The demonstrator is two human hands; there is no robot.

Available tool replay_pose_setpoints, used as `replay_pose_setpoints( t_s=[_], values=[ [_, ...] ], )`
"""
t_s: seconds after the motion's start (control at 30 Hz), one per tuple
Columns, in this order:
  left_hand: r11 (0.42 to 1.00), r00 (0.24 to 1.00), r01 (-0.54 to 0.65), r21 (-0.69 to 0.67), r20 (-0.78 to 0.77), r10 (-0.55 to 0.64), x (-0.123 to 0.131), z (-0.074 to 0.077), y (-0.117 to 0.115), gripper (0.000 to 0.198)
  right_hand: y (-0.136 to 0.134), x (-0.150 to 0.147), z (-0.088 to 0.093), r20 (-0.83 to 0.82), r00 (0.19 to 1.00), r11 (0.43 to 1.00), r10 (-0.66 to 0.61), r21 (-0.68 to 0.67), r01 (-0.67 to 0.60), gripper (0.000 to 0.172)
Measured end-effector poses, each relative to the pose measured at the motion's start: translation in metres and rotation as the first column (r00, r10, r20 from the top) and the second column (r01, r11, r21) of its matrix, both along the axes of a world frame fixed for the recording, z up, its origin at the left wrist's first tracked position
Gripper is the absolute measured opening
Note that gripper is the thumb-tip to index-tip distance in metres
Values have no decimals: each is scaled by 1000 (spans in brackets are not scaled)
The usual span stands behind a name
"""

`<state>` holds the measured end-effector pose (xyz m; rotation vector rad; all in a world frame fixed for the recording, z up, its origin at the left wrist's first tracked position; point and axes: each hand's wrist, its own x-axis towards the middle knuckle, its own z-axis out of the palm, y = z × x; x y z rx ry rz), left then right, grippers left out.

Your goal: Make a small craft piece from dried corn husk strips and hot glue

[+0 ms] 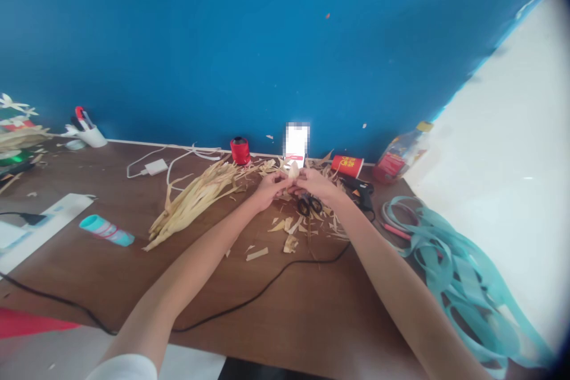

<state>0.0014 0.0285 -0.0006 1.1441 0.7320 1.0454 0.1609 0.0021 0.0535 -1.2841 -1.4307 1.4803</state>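
Note:
My left hand [271, 188] and my right hand [316, 184] meet over the far middle of the brown table [267, 332]. Between their fingertips they hold a small pale husk piece [293, 171], both hands closed on it. Just below my right hand lie scissors with black handles [309, 206]. Cut husk scraps [290, 243] are scattered around and under the hands. A bundle of long dried husks [191, 205] lies to the left of my left hand. Behind the hands a bright phone screen [296, 143] stands against the blue wall.
A red jar [240, 151], a red cup on its side [347, 165] and a bottle [394, 160] line the wall. A glue gun [363, 193] lies right; its black cable [285, 270] crosses the table. Teal ribbon [463, 273] is heaped right, a teal roll [107, 230] left.

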Motion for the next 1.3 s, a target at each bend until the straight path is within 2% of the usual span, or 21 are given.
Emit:
replay_pose_setpoints(
  t_s=[0.23,0.37,0.5,0.67,0.8,0.93,1.1,1.17,1.3],
  values=[
    [999,1000,-7,-40,-11,6,1,0,-1,38,1,3,0,84,994,995,-73,77,66,5],
    [1000,999,13,-11,-48,-13,2,-2,0,37,1,7,0,200,979,991,-32,133,5,10],
    [1000,998,2,-4,-56,-2,1,-2,-1,36,1,9,-1,245,969,981,28,178,-74,15],
    [1000,997,-4,-15,-78,3,0,1,-2,36,1,9,-2,286,958,978,22,192,-80,10],
    [1000,996,7,-3,-90,-7,1,2,-3,37,4,10,-7,337,941,958,34,256,-127,7],
    [1000,996,4,10,-89,-3,1,1,-2,39,6,10,-14,467,883,915,-47,375,-150,12],
    [1000,997,17,-6,-79,-17,2,2,-3,40,5,7,-12,598,778,809,-195,546,-216,12],
    [1000,997,19,-6,-80,-19,2,2,-3,41,4,7,-11,644,729,792,-233,561,-242,12],
    [1000,998,18,-13,-66,-19,2,1,-2,43,3,7,-9,710,662,794,-241,536,-286,10]
  ],
)
